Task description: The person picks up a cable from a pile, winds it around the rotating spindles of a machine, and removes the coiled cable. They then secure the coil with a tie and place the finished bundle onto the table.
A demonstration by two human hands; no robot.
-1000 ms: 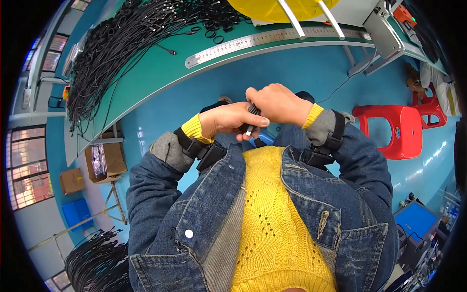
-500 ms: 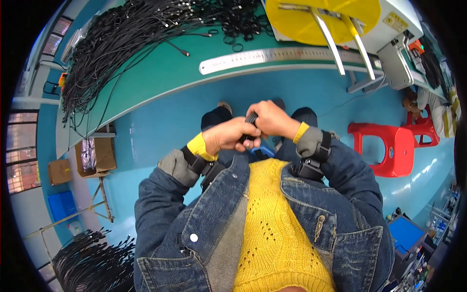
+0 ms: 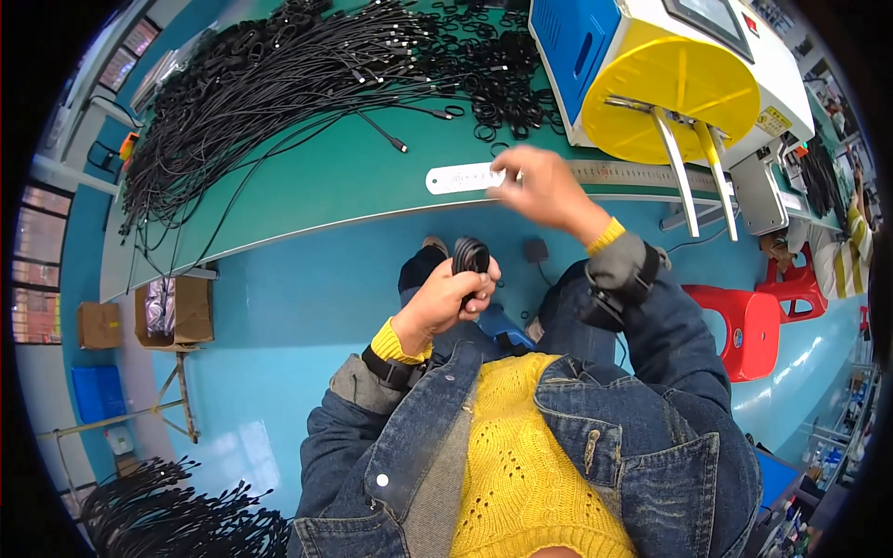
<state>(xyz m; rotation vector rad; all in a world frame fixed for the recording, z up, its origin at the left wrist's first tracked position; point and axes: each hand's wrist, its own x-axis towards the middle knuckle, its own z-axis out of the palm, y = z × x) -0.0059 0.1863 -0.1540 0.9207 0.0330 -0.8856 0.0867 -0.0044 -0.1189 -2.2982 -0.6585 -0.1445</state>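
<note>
The green bench (image 3: 307, 186) is spreading across the top of the view, and a big heap of loose black cables (image 3: 251, 74) is lying over its far left part, with small black rings (image 3: 502, 93) scattered near the blue and yellow machine (image 3: 670, 74) at the right. A metal ruler (image 3: 465, 177) is lying along the bench's near edge. Below it the blue floor (image 3: 298, 279) is showing, with a red stool (image 3: 744, 325) at the person's right and a cardboard box (image 3: 177, 312) to the left. The left hand (image 3: 442, 302) is curling closed around a coiled cable (image 3: 471, 256), gripping it above the lap, well short of the bench. The right hand (image 3: 544, 191) is reaching out over the ruler, blurred, fingers partly spread; whether it is pinching anything I cannot tell. Judging from this, the coil is wanting a firm, steady squeeze so its loops are not springing apart while the other hand is working away from it, and the reach should stay short and low over the bench edge.
</note>
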